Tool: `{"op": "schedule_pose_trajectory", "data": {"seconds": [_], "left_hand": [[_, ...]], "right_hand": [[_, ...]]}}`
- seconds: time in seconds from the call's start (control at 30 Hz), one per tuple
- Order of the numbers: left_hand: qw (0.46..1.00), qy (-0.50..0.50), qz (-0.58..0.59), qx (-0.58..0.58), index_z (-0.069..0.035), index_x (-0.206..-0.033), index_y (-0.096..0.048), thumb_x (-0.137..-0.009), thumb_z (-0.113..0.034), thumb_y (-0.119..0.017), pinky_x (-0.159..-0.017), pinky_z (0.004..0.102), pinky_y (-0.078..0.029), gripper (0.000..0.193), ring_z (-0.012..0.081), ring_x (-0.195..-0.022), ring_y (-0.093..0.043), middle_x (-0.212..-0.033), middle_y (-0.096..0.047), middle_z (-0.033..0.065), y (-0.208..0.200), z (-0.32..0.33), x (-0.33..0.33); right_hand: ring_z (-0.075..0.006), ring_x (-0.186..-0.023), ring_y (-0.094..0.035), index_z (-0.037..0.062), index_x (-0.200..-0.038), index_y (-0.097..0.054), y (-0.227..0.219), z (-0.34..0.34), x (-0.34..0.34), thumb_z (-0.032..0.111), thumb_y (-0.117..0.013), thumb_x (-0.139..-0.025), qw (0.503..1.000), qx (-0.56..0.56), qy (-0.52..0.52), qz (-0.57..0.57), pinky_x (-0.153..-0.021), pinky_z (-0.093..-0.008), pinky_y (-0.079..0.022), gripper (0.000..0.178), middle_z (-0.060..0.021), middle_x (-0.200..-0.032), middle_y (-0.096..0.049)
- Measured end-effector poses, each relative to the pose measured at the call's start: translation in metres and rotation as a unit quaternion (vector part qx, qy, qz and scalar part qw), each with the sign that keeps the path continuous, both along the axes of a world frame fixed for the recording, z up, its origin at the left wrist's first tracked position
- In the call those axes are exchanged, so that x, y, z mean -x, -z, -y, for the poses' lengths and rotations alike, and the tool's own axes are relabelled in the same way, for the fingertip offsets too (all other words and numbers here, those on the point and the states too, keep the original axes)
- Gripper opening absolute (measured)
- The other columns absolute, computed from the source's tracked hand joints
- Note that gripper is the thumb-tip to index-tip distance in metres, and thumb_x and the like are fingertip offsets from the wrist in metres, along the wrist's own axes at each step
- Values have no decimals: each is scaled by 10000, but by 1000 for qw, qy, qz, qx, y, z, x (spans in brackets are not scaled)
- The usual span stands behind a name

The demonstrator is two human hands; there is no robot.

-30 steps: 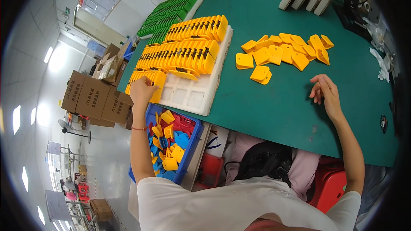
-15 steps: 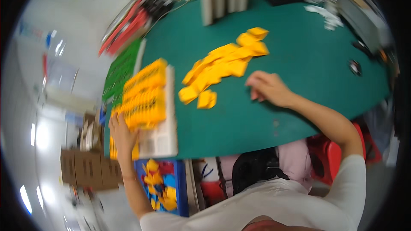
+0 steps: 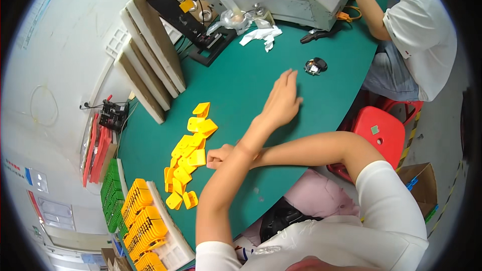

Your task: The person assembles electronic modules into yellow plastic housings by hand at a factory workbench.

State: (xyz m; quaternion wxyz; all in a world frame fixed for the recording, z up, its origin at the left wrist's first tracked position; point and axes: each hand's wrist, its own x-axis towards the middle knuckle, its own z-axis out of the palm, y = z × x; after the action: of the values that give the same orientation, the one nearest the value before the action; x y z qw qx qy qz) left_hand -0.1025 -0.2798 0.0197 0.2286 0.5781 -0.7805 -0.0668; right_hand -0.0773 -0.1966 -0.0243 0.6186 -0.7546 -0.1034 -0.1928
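My arms cross over the green table, the left forearm over the right. My left hand (image 3: 282, 101) is stretched out open and empty, its fingertips a little short of a small round black thing with shiny bits (image 3: 315, 66). My right hand (image 3: 220, 155) is curled closed beside a loose pile of folded yellow plastic pieces (image 3: 188, 150); what its fingers hold, if anything, is hidden. Rows of similar yellow pieces (image 3: 145, 228) stand on a white tray (image 3: 173, 241) at the lower left, with no hand on them.
Green pieces in rows (image 3: 113, 195) lie beyond the yellow rows. Tall pale boards (image 3: 150, 50), a black stand (image 3: 213, 47), white tissue (image 3: 262, 36) and pliers (image 3: 316, 35) stand or lie farther back. A grey machine (image 3: 301, 5) and another person (image 3: 422, 35) are at the far right, near a red stool (image 3: 379, 133).
The view has swung right. My left hand has left the yellow rows and reached across over my right forearm. My right hand is now curled by the yellow pile.
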Motion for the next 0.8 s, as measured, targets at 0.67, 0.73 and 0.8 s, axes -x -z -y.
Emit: {"op": "schedule_pose_trajectory", "data": {"seconds": [0.67, 0.73, 0.8], "left_hand": [[968, -212, 118, 71, 35, -877, -496, -583, 35, -608, -669, 413, -481, 315, 374, -793, -536, -948, -449, 200, -40, -74, -79], [958, -234, 119, 113, 46, -972, -507, -587, 39, -605, -652, 406, -484, 397, 371, -798, -544, -966, -445, 195, -43, -114, -95], [947, -287, 112, 91, 24, -1109, -482, -600, 0, -659, -680, 385, -478, 539, 343, -814, -548, -1006, -455, 160, -41, -149, -100]], "right_hand": [[-179, -561, -554, 17, -939, -468, 0, 10, -4, 157, -487, -797, 981, 76, -9, -176, -555, -288, -450, 201, -94, -797, -538], [-183, -517, -553, 24, -995, -438, -24, 15, 8, 134, -438, -788, 969, -42, -1, -244, -492, -306, -462, 235, -102, -865, -543], [-181, -588, -573, 40, -1063, -421, 0, 18, -2, 100, -417, -770, 938, -285, 21, -197, -440, -314, -469, 299, -102, -948, -544]]}}
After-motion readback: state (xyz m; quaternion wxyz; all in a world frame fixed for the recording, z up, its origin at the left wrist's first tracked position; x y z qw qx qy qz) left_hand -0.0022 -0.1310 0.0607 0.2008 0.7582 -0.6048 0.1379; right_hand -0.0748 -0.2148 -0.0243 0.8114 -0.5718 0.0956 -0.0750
